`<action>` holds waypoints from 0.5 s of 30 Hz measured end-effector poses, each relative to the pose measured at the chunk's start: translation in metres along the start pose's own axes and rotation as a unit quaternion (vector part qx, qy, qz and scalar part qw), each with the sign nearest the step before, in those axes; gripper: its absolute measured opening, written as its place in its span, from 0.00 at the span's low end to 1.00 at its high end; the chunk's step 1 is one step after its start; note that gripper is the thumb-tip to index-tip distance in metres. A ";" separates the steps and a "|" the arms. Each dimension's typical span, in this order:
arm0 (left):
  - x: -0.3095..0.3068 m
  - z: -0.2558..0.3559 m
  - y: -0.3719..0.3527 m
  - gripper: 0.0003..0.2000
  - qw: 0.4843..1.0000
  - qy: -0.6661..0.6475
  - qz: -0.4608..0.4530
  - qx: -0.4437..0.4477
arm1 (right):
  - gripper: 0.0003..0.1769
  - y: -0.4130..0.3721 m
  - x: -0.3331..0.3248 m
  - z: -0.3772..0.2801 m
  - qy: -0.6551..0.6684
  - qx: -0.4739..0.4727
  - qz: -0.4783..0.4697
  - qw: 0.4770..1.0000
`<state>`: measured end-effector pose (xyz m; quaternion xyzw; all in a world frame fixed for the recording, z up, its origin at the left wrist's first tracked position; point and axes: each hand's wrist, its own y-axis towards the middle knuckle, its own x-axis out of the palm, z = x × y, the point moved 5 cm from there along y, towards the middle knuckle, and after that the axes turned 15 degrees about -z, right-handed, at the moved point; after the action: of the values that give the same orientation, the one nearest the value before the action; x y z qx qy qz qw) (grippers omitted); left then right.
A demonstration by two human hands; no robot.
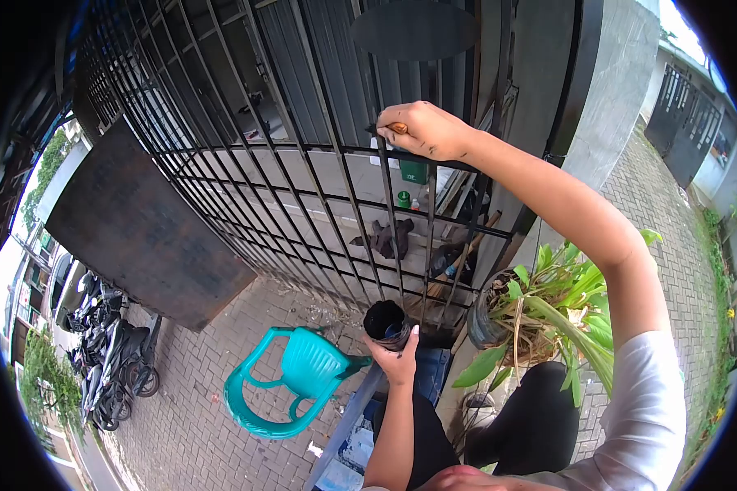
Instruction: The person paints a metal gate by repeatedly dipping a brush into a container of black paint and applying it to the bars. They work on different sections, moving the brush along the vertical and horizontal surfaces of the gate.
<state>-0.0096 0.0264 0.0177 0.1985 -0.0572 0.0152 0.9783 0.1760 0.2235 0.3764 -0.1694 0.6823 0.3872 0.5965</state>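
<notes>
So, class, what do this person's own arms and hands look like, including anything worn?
The right hand, marked with dark smudges, and the left hand are both ungloved. A short, pale sleeve ends above the right elbow; the left forearm is bare.

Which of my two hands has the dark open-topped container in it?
Your left hand, the lower one in the view, holds the dark container. Your right hand is higher up, gripping what looks like a brush instead.
</notes>
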 end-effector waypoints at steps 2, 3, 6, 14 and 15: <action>0.002 0.007 0.002 0.39 1.000 -0.008 0.002 -0.003 | 0.09 0.012 -0.028 0.002 0.054 0.006 0.069 0.996; 0.003 0.006 0.004 0.39 1.000 -0.012 0.003 0.003 | 0.09 0.023 -0.046 0.003 0.010 -0.005 0.094 0.995; 0.001 -0.004 0.001 0.38 0.999 -0.030 0.006 -0.015 | 0.09 0.052 -0.111 0.000 -0.206 -0.063 0.185 0.959; 0.000 0.013 0.002 0.37 0.999 -0.016 0.029 -0.007 | 0.09 0.069 -0.108 0.001 -0.436 -0.072 0.053 0.896; 0.001 0.014 0.003 0.37 0.999 -0.030 0.035 -0.008 | 0.08 0.063 -0.092 -0.001 -0.393 -0.062 0.008 0.918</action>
<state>-0.0104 0.0236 0.0312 0.1893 -0.0932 0.0433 0.9765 0.1525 0.2421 0.4840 -0.0347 0.3692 0.4685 0.8019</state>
